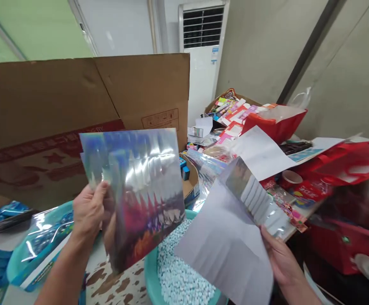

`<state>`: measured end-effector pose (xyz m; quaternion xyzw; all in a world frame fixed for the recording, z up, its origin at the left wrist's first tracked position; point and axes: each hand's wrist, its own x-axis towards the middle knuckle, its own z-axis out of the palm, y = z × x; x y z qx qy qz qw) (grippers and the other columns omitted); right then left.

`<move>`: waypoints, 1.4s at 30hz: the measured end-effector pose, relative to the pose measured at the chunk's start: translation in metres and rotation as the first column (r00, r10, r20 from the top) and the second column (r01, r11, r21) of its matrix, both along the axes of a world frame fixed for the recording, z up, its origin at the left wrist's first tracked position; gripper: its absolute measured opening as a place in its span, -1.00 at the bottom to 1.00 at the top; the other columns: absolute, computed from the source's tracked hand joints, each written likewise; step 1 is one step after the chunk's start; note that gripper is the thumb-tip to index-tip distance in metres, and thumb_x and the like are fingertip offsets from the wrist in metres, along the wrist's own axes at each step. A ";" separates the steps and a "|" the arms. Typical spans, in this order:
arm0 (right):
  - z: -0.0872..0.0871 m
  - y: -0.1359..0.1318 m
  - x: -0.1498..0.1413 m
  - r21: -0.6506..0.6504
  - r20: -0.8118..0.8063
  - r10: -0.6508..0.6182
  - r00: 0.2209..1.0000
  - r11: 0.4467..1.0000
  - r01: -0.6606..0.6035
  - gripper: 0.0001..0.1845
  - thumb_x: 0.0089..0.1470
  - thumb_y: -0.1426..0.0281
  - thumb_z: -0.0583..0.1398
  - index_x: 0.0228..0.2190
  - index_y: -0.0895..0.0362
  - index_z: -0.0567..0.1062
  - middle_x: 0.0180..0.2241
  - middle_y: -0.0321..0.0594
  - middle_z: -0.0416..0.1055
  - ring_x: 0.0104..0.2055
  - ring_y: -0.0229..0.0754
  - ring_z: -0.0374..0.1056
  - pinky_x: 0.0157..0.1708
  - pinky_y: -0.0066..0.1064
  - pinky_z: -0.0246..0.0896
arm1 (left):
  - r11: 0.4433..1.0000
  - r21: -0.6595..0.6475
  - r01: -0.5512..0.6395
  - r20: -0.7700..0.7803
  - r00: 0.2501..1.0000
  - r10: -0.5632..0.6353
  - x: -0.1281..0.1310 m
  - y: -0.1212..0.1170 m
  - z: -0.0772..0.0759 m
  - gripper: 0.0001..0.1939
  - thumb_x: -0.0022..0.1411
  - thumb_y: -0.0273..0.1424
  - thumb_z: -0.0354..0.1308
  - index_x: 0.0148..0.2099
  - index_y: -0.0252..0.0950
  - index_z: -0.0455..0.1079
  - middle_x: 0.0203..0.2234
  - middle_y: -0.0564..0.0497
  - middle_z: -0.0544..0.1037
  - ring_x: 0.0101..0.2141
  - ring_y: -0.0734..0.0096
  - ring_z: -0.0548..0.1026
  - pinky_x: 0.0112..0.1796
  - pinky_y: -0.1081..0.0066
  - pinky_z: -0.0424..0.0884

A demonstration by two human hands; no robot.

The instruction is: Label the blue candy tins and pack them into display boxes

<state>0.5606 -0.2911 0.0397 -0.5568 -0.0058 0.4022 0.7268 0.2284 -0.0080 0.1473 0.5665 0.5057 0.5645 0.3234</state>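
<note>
My left hand (90, 212) is closed on the left edge of a few shiny, mirror-like sheets (149, 182), which reflect colours and stripes. On the right, my right hand (278, 254) pinches a white sheet (225, 250) together with a shiny silver strip (251, 190) along its upper right side. Both sets of sheets are held up in the air, apart from each other. Beneath them stands a turquoise basin (151, 271) filled with small pale blue pellets (184, 271). The fingertips behind the sheets are partly hidden.
A large cardboard box (140, 89) rises behind my left hand. At left is another turquoise basin (15, 262) with blue packages in it. The right side is crowded with a white sheet (260, 150), red bags (273, 123), a paper cup (290, 178) and a carton of colourful packets (227, 106).
</note>
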 end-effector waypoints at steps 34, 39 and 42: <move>0.005 0.141 0.194 0.092 0.090 0.521 0.849 0.844 -0.528 -0.58 -0.34 0.29 0.43 -0.34 0.15 0.54 -0.37 -0.17 0.57 -0.27 -0.03 0.48 -0.14 -0.16 0.36 | 0.874 -0.230 0.427 0.441 0.847 -0.298 0.282 -0.001 -0.068 -0.45 -0.22 -0.07 0.32 -0.24 -0.35 0.39 -0.51 0.08 0.50 -0.53 0.49 0.41 -0.48 0.49 0.32; 0.015 0.175 0.260 -0.064 0.439 0.335 0.834 0.937 -0.342 -0.60 -0.31 0.32 0.36 -0.31 0.17 0.51 -0.32 -0.15 0.56 -0.24 -0.07 0.46 -0.17 -0.25 0.36 | 0.889 -0.315 0.332 0.234 0.935 -0.266 0.339 0.028 -0.080 -0.68 0.06 -0.18 0.16 -0.26 -0.34 0.36 -0.55 0.08 0.46 -0.55 0.51 0.39 -0.48 0.49 0.31; 0.017 0.208 0.284 -0.334 0.722 0.379 0.579 0.923 -0.189 -0.66 -0.17 0.33 0.20 -0.29 0.21 0.49 -0.30 -0.10 0.54 -0.23 -0.07 0.45 -0.24 -0.28 0.35 | 0.906 -0.359 0.224 0.131 0.973 -0.189 0.353 0.043 -0.093 -0.71 0.07 -0.32 0.15 -0.15 -0.34 0.35 -0.52 0.05 0.47 -0.51 0.46 0.42 -0.46 0.48 0.31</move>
